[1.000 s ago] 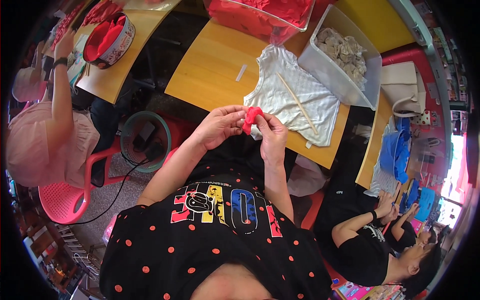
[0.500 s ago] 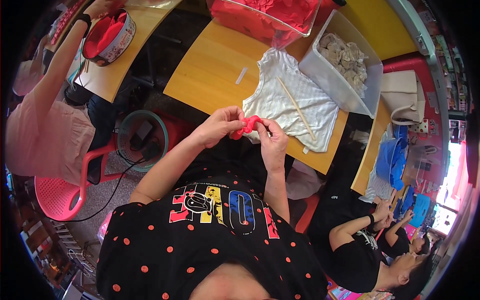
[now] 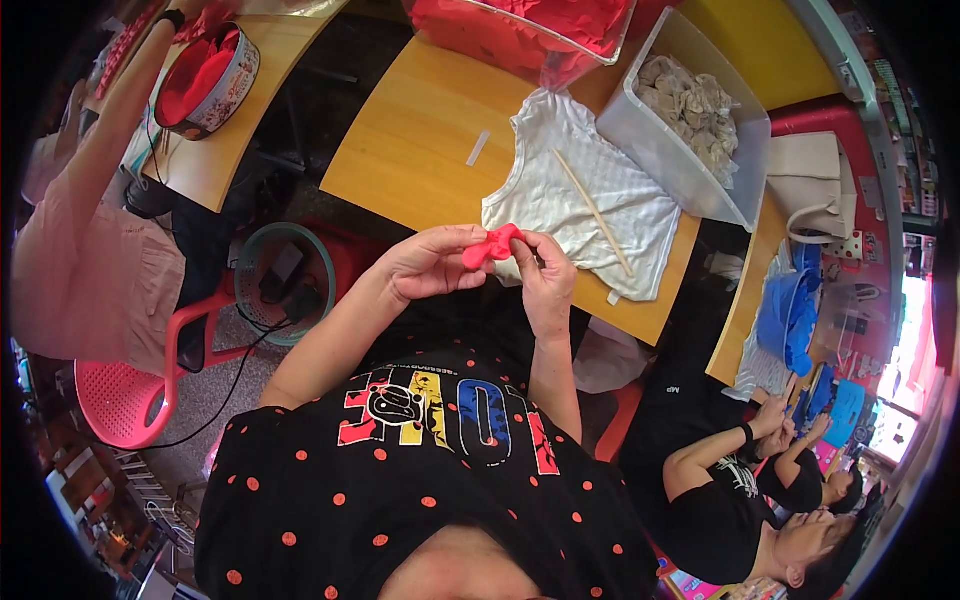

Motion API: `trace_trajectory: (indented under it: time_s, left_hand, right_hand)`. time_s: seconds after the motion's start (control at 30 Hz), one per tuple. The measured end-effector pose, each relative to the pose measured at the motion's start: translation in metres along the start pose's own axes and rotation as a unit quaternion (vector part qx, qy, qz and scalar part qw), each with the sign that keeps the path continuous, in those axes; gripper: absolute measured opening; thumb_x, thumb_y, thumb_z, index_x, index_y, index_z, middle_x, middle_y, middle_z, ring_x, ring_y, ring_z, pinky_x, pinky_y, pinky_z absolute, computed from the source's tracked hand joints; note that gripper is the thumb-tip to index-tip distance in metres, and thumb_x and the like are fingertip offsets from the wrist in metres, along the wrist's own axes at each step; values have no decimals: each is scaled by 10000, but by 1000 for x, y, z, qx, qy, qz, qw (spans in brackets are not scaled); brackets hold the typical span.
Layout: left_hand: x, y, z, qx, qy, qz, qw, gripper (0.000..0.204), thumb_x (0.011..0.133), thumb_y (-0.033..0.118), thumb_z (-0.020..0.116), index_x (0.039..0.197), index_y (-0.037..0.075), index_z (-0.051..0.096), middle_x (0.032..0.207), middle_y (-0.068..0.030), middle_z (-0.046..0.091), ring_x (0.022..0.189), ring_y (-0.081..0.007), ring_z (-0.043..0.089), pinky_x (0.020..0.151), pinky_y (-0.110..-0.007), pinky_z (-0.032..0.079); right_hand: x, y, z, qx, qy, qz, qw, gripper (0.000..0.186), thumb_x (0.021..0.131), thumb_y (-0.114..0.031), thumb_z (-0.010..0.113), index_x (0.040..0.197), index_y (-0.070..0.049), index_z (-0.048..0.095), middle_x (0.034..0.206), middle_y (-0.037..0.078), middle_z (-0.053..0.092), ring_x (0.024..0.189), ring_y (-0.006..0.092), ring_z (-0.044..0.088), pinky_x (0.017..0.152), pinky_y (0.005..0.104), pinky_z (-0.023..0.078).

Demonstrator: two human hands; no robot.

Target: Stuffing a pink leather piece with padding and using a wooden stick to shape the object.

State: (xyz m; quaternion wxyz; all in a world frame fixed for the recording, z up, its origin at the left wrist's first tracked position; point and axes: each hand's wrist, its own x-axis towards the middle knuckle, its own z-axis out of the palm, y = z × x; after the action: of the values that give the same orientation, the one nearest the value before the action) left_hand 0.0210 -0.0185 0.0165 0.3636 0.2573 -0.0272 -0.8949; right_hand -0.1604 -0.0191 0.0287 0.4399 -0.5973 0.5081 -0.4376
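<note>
Material (image 3: pixel 499 242), red and bunched into a small crumpled clump, is held up between the person's two hands, near the close edge of the yellow-brown counter (image 3: pixel 400 150). Taking the clump as the centre of the dial, the left hand (image 3: pixel 437 262) sits between eight and nine o'clock, its grip closed on one end with thumb and fingers; the right hand (image 3: pixel 546 283) is at four o'clock, its grip pinching the other end. Toward two o'clock a white garment (image 3: pixel 540 165) lies spread out, a thin pale stick (image 3: pixel 592 212) slanting across it. At twelve o'clock there is a small white strip (image 3: pixel 478 148) and, farther out, a clear tub (image 3: pixel 500 50) full of red pieces. Beyond the garment, at two o'clock, a translucent bin (image 3: pixel 660 165) holds beige bundles (image 3: pixel 685 110). Well out at ten o'clock stands a round tin (image 3: pixel 228 103) with more red inside; at nine is a green basket (image 3: pixel 245 265), and at eight a pink chair (image 3: pixel 120 400). Co-workers show too — one in pale pink (image 3: pixel 90 290) near nine o'clock, two in black (image 3: pixel 715 510) between four and five.
</note>
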Motion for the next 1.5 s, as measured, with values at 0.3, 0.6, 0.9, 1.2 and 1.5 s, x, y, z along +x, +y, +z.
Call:
trace_trajectory:
  time_s: [0.3,0.6,0.9,1.2,1.5]
  left_hand:
    - [7,1,-20,-41,-23,-20,999,177,922,154,566,1032,15,561,811,-31,556,706,-103,537,612,-203,484]
    - [8,-20,3,185,148,296,925,130,876,95,629,982,32,588,838,-28,581,716,-83,564,624,-218,480]
    - [8,-19,16,499,187,441,722,144,829,87,685,942,2,664,939,-83,598,810,-120,618,686,-234,519]
    - [16,-18,-6,381,156,328,851,135,845,46,652,965,-14,642,874,-44,635,782,-103,621,710,-223,511]
    - [14,-9,-9,121,64,198,971,86,913,138,598,919,55,574,769,-7,600,673,-87,570,624,-216,477]
  right_hand:
    - [-2,13,-11,50,-39,92,994,146,888,-101,630,952,28,654,835,13,628,639,51,528,561,198,425]
    - [-1,25,1,322,23,159,933,195,904,-81,608,1045,52,613,927,55,663,815,77,608,754,199,476]
    - [0,13,6,221,31,115,968,189,899,-84,615,1032,49,613,913,50,662,787,68,602,727,200,479]
    - [1,1,-3,-28,-48,5,998,201,849,-94,671,1020,8,645,865,66,664,756,93,604,701,244,485]
    - [7,27,-7,214,-39,106,970,261,889,-95,634,1109,31,573,836,33,643,725,48,561,638,182,430]
